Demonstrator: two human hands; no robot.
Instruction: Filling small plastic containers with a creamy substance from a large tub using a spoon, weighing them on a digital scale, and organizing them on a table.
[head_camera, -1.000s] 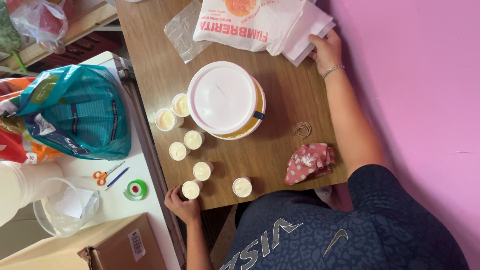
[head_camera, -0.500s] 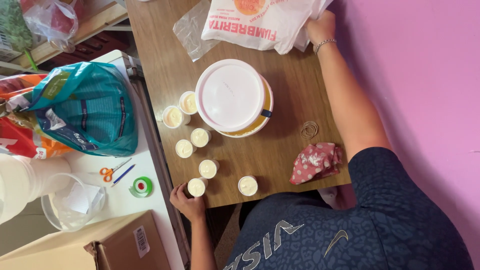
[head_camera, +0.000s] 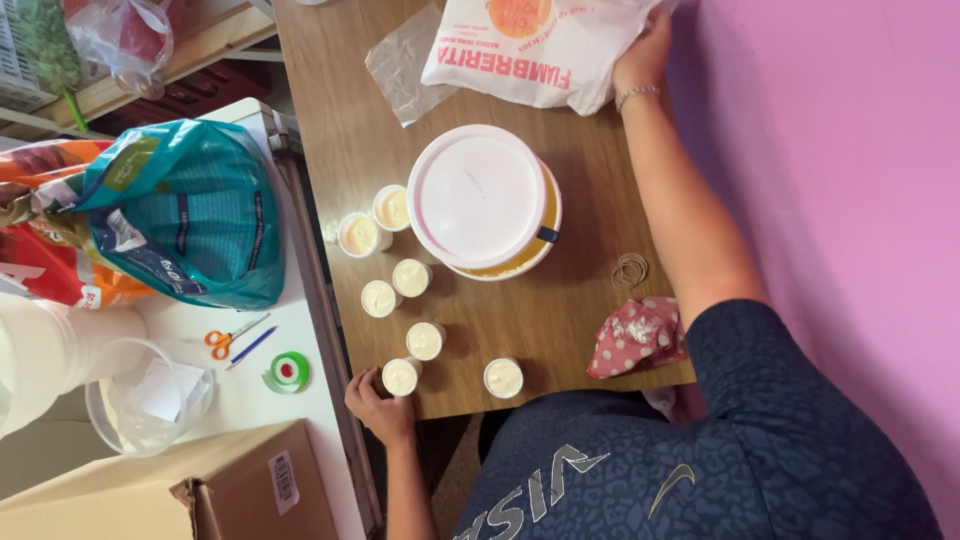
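The left hand (head_camera: 385, 410) is held low at the near left, close in to the body. Its forearm is drawn up from the near edge, the wrist is kept straight, and the fingers (head_camera: 366, 385) are curled loosely with the knuckles turned upward. The right arm is stretched almost straight away from the shoulder along the right side. The right hand (head_camera: 645, 50) is set down at the far right, palm down, and its fingertips are hidden from view.

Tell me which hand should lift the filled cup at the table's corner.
Probably left. The left hand touches that cup, while the right hand lies on the white bag at the table's far end.
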